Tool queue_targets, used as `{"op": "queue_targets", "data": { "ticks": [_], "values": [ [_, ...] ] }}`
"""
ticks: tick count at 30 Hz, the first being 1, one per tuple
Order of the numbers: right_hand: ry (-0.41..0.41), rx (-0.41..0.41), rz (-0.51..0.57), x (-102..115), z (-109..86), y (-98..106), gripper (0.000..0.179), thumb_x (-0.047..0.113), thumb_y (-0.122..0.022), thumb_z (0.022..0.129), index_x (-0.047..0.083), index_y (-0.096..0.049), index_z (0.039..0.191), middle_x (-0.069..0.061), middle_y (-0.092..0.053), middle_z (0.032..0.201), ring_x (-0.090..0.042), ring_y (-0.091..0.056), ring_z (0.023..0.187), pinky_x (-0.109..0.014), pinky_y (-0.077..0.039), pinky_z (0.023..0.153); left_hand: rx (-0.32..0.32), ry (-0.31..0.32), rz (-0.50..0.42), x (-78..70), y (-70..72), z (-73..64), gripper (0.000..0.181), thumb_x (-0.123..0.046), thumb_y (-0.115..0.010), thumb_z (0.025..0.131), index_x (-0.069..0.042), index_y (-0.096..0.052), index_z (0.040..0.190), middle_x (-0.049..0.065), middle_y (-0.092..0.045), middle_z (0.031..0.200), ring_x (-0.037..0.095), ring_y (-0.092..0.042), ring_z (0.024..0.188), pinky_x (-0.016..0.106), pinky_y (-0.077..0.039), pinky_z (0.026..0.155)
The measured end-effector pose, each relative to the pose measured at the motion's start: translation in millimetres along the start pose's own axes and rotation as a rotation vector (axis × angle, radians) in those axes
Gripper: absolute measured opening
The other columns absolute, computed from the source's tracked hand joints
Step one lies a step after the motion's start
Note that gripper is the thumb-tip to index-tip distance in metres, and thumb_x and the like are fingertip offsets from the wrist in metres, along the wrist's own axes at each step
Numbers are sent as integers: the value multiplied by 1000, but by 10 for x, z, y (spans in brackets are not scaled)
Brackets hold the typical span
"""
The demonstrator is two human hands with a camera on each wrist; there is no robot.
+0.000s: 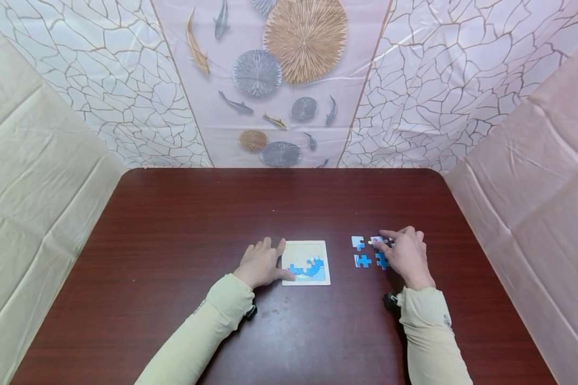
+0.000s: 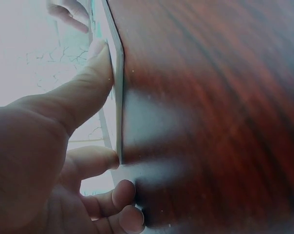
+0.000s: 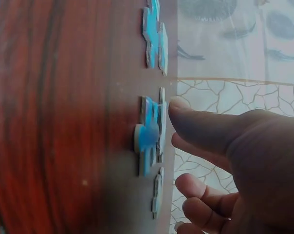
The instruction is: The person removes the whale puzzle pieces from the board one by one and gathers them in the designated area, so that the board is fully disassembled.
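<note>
A square jigsaw tray [image 1: 327, 270] with a pale rim lies flat on the table, blue pieces fitted along its lower part. My left hand [image 1: 261, 266] rests at its left side, thumb laid over the rim and index finger at the far left corner. In the left wrist view the other fingertips [image 2: 123, 194] touch the tabletop beside the tray. To the right, my right hand [image 1: 409, 258] hovers over loose puzzle pieces, thumb and index finger apart with nothing between them. Under it are a blue piece [image 1: 381, 261] and a white piece with a pink spot [image 1: 375, 241], partly covered.
Left of my right hand lie a white-and-blue piece [image 1: 357, 243] and a blue piece [image 1: 362, 261]. Another piece shows partly behind the fingers. The dark red table [image 1: 188, 214] is bordered by a patterned cloth [image 1: 289, 117] at the back and pale cloth on both sides.
</note>
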State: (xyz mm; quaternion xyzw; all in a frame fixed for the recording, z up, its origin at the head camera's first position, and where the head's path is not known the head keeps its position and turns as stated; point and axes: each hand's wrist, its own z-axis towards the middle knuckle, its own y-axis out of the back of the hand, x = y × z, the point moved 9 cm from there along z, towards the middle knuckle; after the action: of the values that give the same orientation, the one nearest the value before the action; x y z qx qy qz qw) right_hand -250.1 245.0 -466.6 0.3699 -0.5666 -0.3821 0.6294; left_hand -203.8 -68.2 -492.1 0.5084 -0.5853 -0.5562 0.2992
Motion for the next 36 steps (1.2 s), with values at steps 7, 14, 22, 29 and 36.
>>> {"op": "queue_targets", "data": {
  "ticks": [7,14,22,29,36],
  "values": [
    [-10,-5,-13,-24,30,-39,37,30,-76,85,3,-73,110,-20,-48,98,-38,-36,94,-48,-29,76,3,6,-2,-3,5,-3,100,-71,-66,74,-13,-38,151,17,-53,116,27,-52,98,35,-37,74],
    [-31,19,-10,-39,36,-44,38,33,-74,86,3,-72,111,-21,-49,101,-39,-37,97,-49,-29,76,2,7,-17,-3,2,1,100,-70,-67,74,-13,-38,151,17,-53,116,27,-51,97,35,-36,74],
    [-14,22,15,96,-11,50,41,33,-71,89,2,-69,116,-22,-51,108,-41,-38,102,-53,-30,80,3,11,-14,8,-1,0,100,-70,-67,74,-13,-38,151,17,-53,117,27,-52,98,35,-37,75],
    [155,25,54,670,-50,17,37,28,-73,87,4,-70,115,-20,-57,102,-38,-46,96,-51,-35,78,-1,16,-13,23,8,-10,100,-70,-67,74,-13,-38,151,17,-53,117,27,-52,99,36,-37,76],
    [245,167,52,1191,-141,-290,38,29,-77,85,8,-72,116,-9,-57,99,-28,-48,93,-43,-40,77,5,19,-17,11,2,-11,100,-69,-68,74,-14,-38,151,18,-53,120,28,-52,101,36,-38,76]
  ]
}}
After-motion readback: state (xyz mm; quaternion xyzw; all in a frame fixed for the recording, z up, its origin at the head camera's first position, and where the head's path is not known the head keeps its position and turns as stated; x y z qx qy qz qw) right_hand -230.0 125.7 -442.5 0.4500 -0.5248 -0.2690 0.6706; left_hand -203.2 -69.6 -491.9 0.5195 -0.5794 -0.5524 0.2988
